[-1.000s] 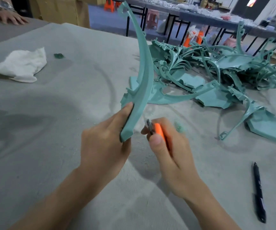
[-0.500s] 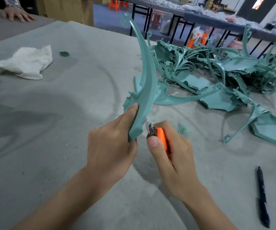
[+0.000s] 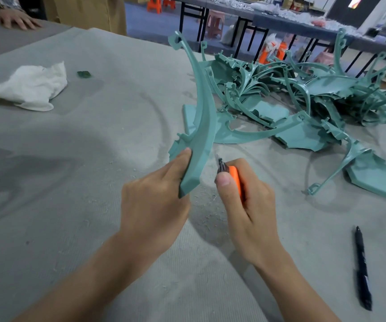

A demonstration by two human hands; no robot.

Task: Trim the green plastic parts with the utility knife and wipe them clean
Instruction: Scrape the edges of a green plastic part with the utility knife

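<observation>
Frame centre: L hand (image 3: 154, 203) grips the lower end of a long, curved teal-green plastic part (image 3: 204, 117). Its long axis stands upright, arcing to upper centre. R hand (image 3: 250, 205), just right of that end, is wrapped round an orange-handled utility knife (image 3: 235, 180). Blade tip points up toward the part's right edge, close but apparently not touching. Part looks smooth and matte, w/ small tabs on its left side. Crumpled white cloth (image 3: 29, 89) lies upper left.

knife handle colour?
Orange; the utility knife in the right hand, head view.
</observation>
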